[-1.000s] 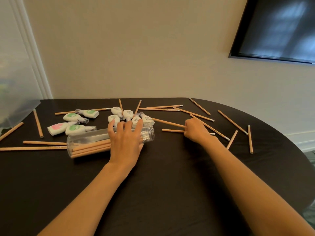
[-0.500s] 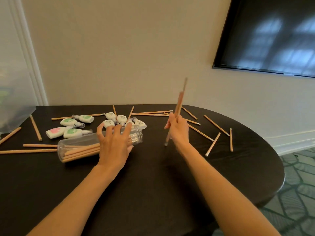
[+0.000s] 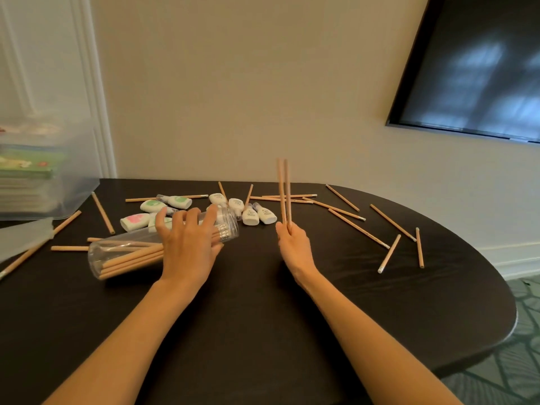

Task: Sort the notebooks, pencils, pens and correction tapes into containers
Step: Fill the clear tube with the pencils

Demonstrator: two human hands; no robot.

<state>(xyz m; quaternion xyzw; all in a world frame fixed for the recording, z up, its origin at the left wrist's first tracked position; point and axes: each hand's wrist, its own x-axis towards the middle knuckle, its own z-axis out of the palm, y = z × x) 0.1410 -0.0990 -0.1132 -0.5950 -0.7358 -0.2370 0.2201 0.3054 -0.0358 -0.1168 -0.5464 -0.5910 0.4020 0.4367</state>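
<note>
loose pencils (image 3: 358,228): about fifteen lay on the table (image 3: 263,317)
held pencils (image 3: 284,194): two
pencils in jar (image 3: 131,260): at least four showed
correction tapes (image 3: 250,216): nine, some partly hidden
clear jar (image 3: 111,249): one
clear bin (image 3: 79,188): one
notebooks (image 3: 26,168): a stack, too blurred to count
hands: two, left hand (image 3: 187,247) and right hand (image 3: 293,247)

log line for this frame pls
left hand: rests on lying jar | right hand: grips two pencils upright | table: loose pencils, tapes unsorted
</note>
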